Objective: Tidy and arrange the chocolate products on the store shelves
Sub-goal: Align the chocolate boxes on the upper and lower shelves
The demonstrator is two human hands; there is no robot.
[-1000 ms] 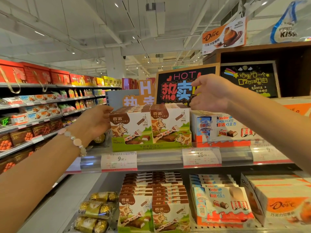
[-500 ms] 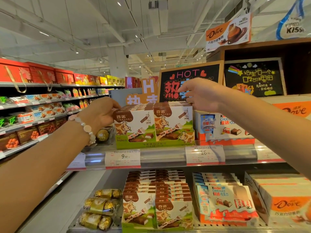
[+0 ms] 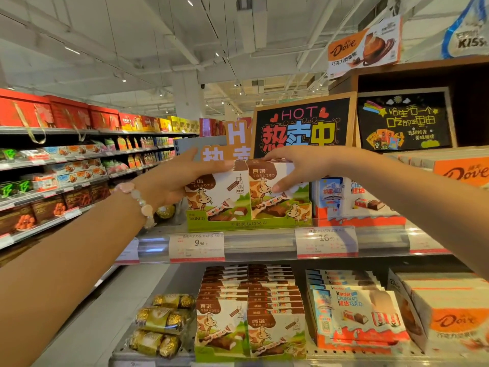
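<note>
Two rows of cow-print milk chocolate boxes stand in a green display tray (image 3: 248, 225) on the upper shelf. My left hand (image 3: 177, 181) lies against the left row's front box (image 3: 219, 197), with its fingers stretched across the top edge and its thumb raised free. My right hand (image 3: 291, 168) pinches the right row's front box (image 3: 275, 205), thumb on the printed face and fingers over the top. The boxes behind the front ones are mostly hidden by my hands.
Kinder boxes (image 3: 357, 200) and orange Dove boxes (image 3: 463, 172) stand to the right on the same shelf. A black HOT sign (image 3: 301, 125) stands behind. The lower shelf holds more cow-print boxes (image 3: 248, 327), gold-wrapped chocolates (image 3: 161, 324) and Kinder packs (image 3: 354, 311). An aisle runs along the left.
My left hand rose from the tray's left side onto the left front box. My right hand came down from in front of the sign and took the right front box.
</note>
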